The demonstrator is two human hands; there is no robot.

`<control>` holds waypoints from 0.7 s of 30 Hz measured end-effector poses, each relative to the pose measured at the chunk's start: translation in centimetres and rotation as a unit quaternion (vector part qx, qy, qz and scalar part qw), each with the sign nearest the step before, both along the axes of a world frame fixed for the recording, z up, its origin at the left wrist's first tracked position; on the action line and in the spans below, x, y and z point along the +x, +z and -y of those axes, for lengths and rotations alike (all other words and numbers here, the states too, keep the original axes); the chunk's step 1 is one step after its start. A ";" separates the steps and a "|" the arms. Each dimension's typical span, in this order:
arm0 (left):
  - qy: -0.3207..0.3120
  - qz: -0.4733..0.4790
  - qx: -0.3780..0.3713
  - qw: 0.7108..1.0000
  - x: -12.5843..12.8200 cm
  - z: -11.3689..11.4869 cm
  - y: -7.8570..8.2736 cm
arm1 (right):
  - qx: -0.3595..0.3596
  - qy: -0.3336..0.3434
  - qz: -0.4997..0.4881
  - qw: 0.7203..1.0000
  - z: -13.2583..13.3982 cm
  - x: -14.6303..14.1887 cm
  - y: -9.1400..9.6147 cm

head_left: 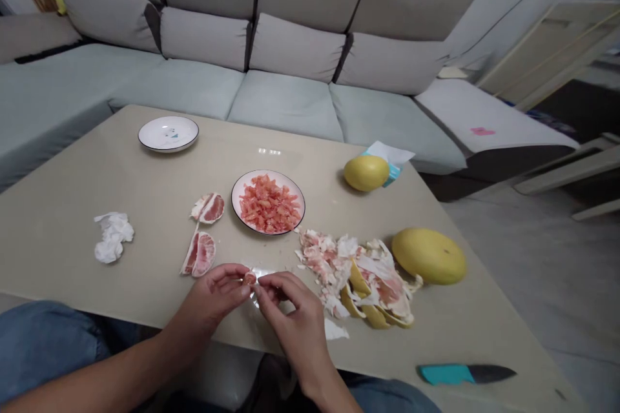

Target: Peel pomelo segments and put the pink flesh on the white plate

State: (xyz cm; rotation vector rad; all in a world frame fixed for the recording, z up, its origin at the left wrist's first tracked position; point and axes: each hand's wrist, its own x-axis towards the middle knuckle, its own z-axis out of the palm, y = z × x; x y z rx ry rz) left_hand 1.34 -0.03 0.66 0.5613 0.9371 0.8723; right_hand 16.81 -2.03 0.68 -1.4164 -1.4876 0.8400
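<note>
Between my two hands, above the near edge of the table, is a small reddish piece of pomelo (pixel 249 278). My left hand (pixel 217 293) pinches it between thumb and fingers. The fingertips of my right hand (pixel 290 306) are pinched together at the piece's right side; whether they grip pulp or a bit of skin is too small to tell. Just beyond, a white plate (pixel 234 203) with a dark rim holds a heap of peeled pomelo flesh (pixel 268 203). Several pomelo segments (pixel 203 253) still in pale membrane lie to the left of that plate.
To the right lie a pile of peel and membrane (pixel 358 277), a whole yellow pomelo (pixel 429 255) and a knife (pixel 465 373) with a turquoise handle. Farther back are another yellow pomelo (pixel 366 173), a tissue pack (pixel 393 158) and a second plate (pixel 168 133). Crumpled tissue (pixel 113 237) sits at left.
</note>
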 end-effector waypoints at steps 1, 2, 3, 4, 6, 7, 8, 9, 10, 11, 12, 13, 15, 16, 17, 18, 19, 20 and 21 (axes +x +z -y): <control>-0.003 -0.002 0.014 1.000 0.1 0.0 -0.2 | -0.005 -0.002 -0.004 1.000 0.0 0.0 0.0; -0.008 -0.003 0.027 1.000 0.2 0.1 -0.4 | -0.009 -0.003 -0.008 1.000 0.1 -0.1 0.0; -0.013 -0.008 0.036 0.999 0.2 0.1 -0.6 | -0.011 -0.004 -0.011 1.000 0.1 -0.1 -0.1; -0.017 -0.017 0.042 0.999 0.2 0.1 -0.8 | -0.014 -0.006 -0.015 1.000 0.1 -0.1 -0.1; -0.015 -0.037 0.051 0.998 0.2 0.2 -1.1 | -0.020 -0.006 -0.020 1.000 0.2 -0.2 -0.2; -0.012 -0.044 0.055 0.997 0.2 0.3 -1.2 | -0.022 -0.007 -0.019 1.000 0.2 -0.3 -0.3; -0.010 -0.044 0.059 0.997 0.2 0.3 -1.3 | -0.025 -0.007 -0.015 1.000 0.2 -0.3 -0.4; -0.009 -0.040 0.062 0.997 0.2 0.3 -1.4 | -0.028 -0.008 -0.009 1.000 0.3 -0.3 -0.4; -0.009 -0.035 0.066 0.997 0.3 0.4 -1.4 | -0.032 -0.010 -0.003 0.999 0.3 -0.4 -0.5; -0.010 -0.030 0.070 0.997 0.3 0.4 -1.5 | -0.036 -0.013 0.001 0.999 0.3 -0.4 -0.5; -0.011 -0.028 0.075 0.997 0.3 0.4 -1.5 | -0.040 -0.014 0.002 0.999 0.3 -0.5 -0.6; -0.013 -0.028 0.080 0.996 0.3 0.5 -1.5 | -0.046 -0.013 -0.001 0.999 0.4 -0.5 -0.6; -0.014 -0.036 0.092 0.995 0.4 0.5 -1.5 | -0.062 -0.013 -0.014 0.998 0.4 -0.6 -0.5; -0.015 -0.044 0.096 0.994 0.4 0.6 -1.5 | -0.073 -0.016 -0.022 0.997 0.4 -0.7 -0.5; -0.016 -0.055 0.098 0.994 0.4 0.6 -1.5 | -0.084 -0.020 -0.029 0.996 0.4 -0.7 -0.5; -0.015 -0.070 0.101 0.992 0.4 0.6 -1.5 | -0.092 -0.027 -0.033 0.995 0.4 -0.7 -0.5; -0.013 -0.087 0.105 0.991 0.5 0.6 -1.5 | -0.095 -0.034 -0.034 0.994 0.4 -0.7 -0.6; -0.010 -0.104 0.108 0.989 0.4 0.6 -1.4 | -0.092 -0.039 -0.030 0.995 0.4 -0.7 -0.6; -0.008 -0.118 0.108 0.987 0.4 0.6 -1.4 | -0.082 -0.041 -0.023 0.995 0.4 -0.7 -0.7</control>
